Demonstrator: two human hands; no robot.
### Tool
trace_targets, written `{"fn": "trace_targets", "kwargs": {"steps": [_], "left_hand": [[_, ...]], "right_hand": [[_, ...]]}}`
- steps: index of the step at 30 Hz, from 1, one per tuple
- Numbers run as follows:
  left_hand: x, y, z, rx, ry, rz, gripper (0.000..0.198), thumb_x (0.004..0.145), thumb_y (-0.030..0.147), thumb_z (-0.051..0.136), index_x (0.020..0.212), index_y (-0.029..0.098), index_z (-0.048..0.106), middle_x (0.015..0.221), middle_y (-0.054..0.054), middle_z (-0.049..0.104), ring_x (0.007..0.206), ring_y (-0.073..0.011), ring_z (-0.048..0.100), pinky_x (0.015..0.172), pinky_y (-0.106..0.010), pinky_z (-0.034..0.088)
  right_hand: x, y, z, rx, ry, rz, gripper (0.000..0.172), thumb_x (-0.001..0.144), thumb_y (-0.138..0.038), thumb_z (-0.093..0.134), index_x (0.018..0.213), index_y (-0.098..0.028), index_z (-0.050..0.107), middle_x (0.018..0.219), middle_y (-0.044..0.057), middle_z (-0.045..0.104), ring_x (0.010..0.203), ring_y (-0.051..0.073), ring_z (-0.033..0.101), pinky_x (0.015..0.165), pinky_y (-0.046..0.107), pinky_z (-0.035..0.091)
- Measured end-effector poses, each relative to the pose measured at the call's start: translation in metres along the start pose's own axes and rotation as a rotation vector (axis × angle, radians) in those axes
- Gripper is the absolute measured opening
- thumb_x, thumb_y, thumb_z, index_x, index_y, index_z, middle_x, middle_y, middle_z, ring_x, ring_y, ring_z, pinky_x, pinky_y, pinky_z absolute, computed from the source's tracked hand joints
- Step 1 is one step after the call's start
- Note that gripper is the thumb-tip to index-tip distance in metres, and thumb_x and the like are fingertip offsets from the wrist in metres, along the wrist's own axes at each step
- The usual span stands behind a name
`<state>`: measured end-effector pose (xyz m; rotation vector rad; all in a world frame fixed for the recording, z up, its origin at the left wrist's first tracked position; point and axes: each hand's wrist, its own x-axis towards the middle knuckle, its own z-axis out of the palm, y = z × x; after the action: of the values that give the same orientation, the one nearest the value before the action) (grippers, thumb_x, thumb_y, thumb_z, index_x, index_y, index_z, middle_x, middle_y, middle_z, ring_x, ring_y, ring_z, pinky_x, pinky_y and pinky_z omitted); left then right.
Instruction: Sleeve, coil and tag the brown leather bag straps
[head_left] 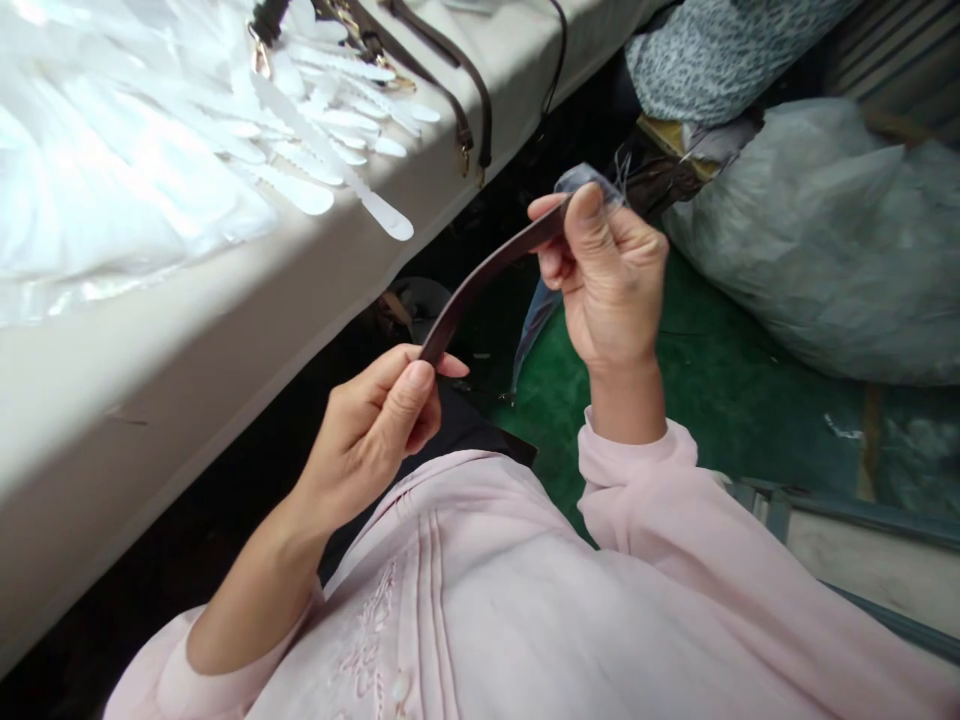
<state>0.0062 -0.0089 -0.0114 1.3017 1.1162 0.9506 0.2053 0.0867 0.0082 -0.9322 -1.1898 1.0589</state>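
Head view, brown leather strap (487,274) between left grip (371,435), right grip (611,275)

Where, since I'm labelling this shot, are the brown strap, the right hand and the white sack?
Brown strap (491,268): head view, middle of its span between the hands.
Right hand (611,285): head view, back of the hand.
White sack (795,250): head view, its bulging side.

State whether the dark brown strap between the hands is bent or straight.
Bent: the dark brown strap curves in a shallow arc between the left hand and the right hand, each gripping it.
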Motion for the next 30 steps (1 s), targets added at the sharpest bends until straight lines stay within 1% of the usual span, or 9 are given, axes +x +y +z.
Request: {"fn": "trace_targets", "kwargs": {"steps": [5, 11, 15, 18, 20, 23, 25, 28, 30], "left_hand": [[-0.006, 0.012, -0.011, 0.261, 0.128, 0.045, 0.032, 0.102, 0.038, 0.048, 0.087, 0.017, 0.067, 0.052, 0.004, 0.044, 0.044, -0.0072, 0.039, 0.043, -0.021, 0.031], [-0.020, 0.013, -0.029, 0.241, -0.182, 0.072, 0.033, 0.101, 0.037, 0.047, 0.087, 0.018, 0.070, 0.053, 0.002, 0.051, 0.044, -0.0097, 0.045, 0.041, -0.023, 0.033], [-0.022, 0.011, -0.034, 0.218, -0.197, 0.048, 0.031, 0.100, 0.035, 0.049, 0.088, 0.018, 0.072, 0.061, -0.001, 0.062, 0.051, -0.0108, 0.053, 0.047, -0.022, 0.041], [-0.022, 0.012, -0.033, 0.234, -0.141, 0.003, 0.034, 0.100, 0.038, 0.048, 0.087, 0.018, 0.072, 0.054, 0.001, 0.058, 0.046, -0.0097, 0.048, 0.044, -0.021, 0.036], [-0.023, 0.014, -0.032, 0.282, -0.099, -0.016, 0.037, 0.099, 0.041, 0.049, 0.081, 0.017, 0.071, 0.049, 0.002, 0.053, 0.043, -0.0092, 0.045, 0.042, -0.021, 0.034], [-0.025, 0.012, -0.033, 0.323, -0.074, -0.073, 0.038, 0.098, 0.043, 0.051, 0.080, 0.017, 0.072, 0.049, 0.001, 0.055, 0.044, -0.0097, 0.046, 0.042, -0.021, 0.035], [-0.025, 0.007, -0.035, 0.246, -0.099, -0.110, 0.033, 0.097, 0.043, 0.054, 0.094, 0.017, 0.073, 0.064, -0.003, 0.065, 0.052, -0.0117, 0.053, 0.049, -0.021, 0.043], [-0.026, -0.008, -0.039, 0.017, -0.196, -0.128, 0.045, 0.098, 0.052, 0.046, 0.116, 0.016, 0.068, 0.087, -0.011, 0.071, 0.063, -0.0159, 0.059, 0.057, -0.027, 0.052], [-0.028, -0.019, -0.044, 0.009, -0.137, -0.106, 0.061, 0.098, 0.062, 0.033, 0.110, 0.015, 0.070, 0.083, -0.013, 0.070, 0.056, -0.0163, 0.056, 0.047, -0.027, 0.048]], "right_hand": [[-0.021, 0.022, 0.018, 0.055, 0.000, 0.342, 0.041, 0.081, -0.062, 0.070, 0.079, -0.020, 0.072, 0.064, -0.002, 0.057, 0.054, 0.005, 0.046, 0.045, 0.018, 0.030], [-0.015, 0.035, 0.009, 0.175, 0.076, 0.401, 0.041, 0.079, -0.054, 0.076, 0.065, -0.019, 0.063, 0.060, -0.004, 0.048, 0.052, 0.004, 0.042, 0.046, 0.019, 0.026], [-0.028, 0.038, 0.013, 0.292, -0.103, 0.514, 0.049, 0.070, -0.058, 0.082, 0.059, -0.016, 0.058, 0.058, -0.004, 0.047, 0.050, 0.004, 0.038, 0.045, 0.020, 0.025], [-0.048, 0.042, 0.024, 0.389, -0.268, 0.587, 0.049, 0.068, -0.059, 0.082, 0.060, -0.015, 0.061, 0.059, -0.003, 0.050, 0.049, 0.004, 0.037, 0.046, 0.021, 0.023], [-0.055, 0.043, 0.028, 0.437, -0.286, 0.630, 0.051, 0.068, -0.061, 0.082, 0.059, -0.015, 0.061, 0.057, -0.003, 0.049, 0.048, 0.004, 0.034, 0.045, 0.021, 0.022], [-0.052, 0.041, 0.026, 0.442, -0.200, 0.602, 0.054, 0.065, -0.065, 0.081, 0.057, -0.016, 0.059, 0.055, -0.004, 0.049, 0.047, 0.003, 0.032, 0.045, 0.021, 0.021], [-0.051, 0.037, 0.023, 0.365, -0.204, 0.543, 0.052, 0.068, -0.064, 0.079, 0.059, -0.016, 0.062, 0.057, -0.003, 0.052, 0.048, 0.004, 0.035, 0.046, 0.021, 0.023], [-0.064, 0.033, 0.030, 0.222, -0.403, 0.483, 0.045, 0.079, -0.060, 0.073, 0.066, -0.017, 0.070, 0.060, 0.000, 0.058, 0.052, 0.008, 0.045, 0.051, 0.023, 0.032], [-0.082, 0.035, 0.042, 0.151, -0.532, 0.435, 0.042, 0.084, -0.057, 0.069, 0.067, -0.018, 0.072, 0.063, 0.002, 0.061, 0.059, 0.011, 0.052, 0.060, 0.025, 0.040]]}}
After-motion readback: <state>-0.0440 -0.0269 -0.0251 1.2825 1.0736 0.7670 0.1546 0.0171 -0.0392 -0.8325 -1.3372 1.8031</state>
